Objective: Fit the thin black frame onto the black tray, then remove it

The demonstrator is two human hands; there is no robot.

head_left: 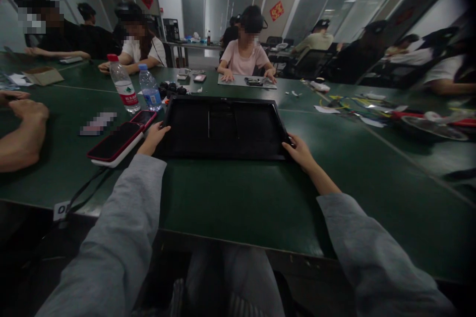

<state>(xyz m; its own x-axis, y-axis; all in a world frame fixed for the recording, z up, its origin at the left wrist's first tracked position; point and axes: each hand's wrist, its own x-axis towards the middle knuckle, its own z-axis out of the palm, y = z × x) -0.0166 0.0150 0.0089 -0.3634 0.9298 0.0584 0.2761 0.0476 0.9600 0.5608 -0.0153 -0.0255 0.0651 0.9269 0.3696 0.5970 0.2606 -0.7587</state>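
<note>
- Black tray [223, 129] lies flat on the green table [238, 208], straight in front of the person, so both arms can reach its two sides equally.
- Left hand [154, 137] grasps the tray at its near left corner, fingers curled over the rim.
- Right hand [299, 151] grasps the near right corner in the same way; this grip on both sides keeps the tray level, I judge.
- Both arms are stretched forward in grey sleeves [122, 228], elbows low, wrists nearly straight.
- Two phones [122, 138] lie just beside the left hand, and two water bottles [136, 88] stand behind them.
- Another person's forearm [22, 133] rests at the far left.
</note>
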